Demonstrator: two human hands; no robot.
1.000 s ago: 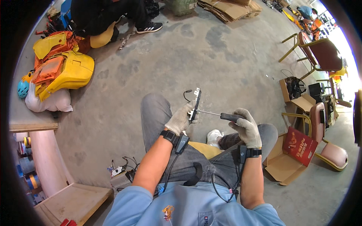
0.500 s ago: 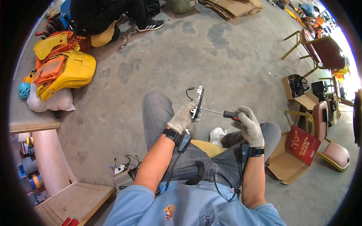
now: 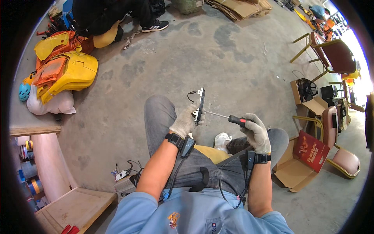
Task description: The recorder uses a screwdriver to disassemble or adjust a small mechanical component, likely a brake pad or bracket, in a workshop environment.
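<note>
My gloved left hand (image 3: 184, 120) grips a narrow black and white part (image 3: 200, 104) with a short black cable curling off its upper end. What kind of part it is, I cannot tell. In my gloved right hand (image 3: 256, 133) is a screwdriver (image 3: 237, 120) with a black and red handle. Its thin metal shaft points left, and the tip is at or very near the side of the part. Whether it sits in a screw is too small to make out. Both hands are held above my lap, between my knees.
Yellow and orange plastic shells (image 3: 72, 72) are piled at the left, near a seated person's shoe (image 3: 155, 26). A wooden board (image 3: 74, 208) lies at lower left. To the right stand an open cardboard box (image 3: 298, 167) and chairs (image 3: 333, 54). Flattened cardboard (image 3: 237, 8) is stacked far off.
Both hands have shifted slightly left with the part and the screwdriver. The screwdriver now tilts a little more downward toward its handle, and my right fingers have changed position on it.
</note>
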